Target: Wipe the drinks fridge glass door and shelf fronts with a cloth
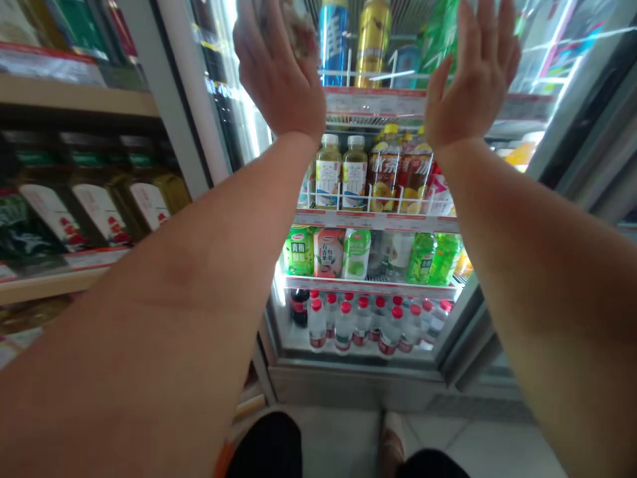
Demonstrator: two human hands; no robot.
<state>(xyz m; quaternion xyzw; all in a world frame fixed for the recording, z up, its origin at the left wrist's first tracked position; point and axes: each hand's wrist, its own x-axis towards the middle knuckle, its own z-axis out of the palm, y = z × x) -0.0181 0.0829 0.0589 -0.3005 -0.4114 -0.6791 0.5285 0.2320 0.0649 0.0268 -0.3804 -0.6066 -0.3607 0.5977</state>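
Note:
At the top of the view my left hand is raised in front of the upper shelf of a lit drinks fridge. Its fingers curl round a blurred brownish, reddish object whose kind I cannot make out. My right hand is lifted at the upper right, fingers stretched upward and apart, with nothing visible in it. Between the hands stand a blue can and a gold can. Green bottles are close beside my right hand. Below stand juice bottles and brown tea bottles.
Lower fridge shelves hold green drinks and several red-capped water bottles. A metal frame edges the fridge bottom. On the left, a shelf carries oil-coloured bottles. My legs stand on the tiled floor.

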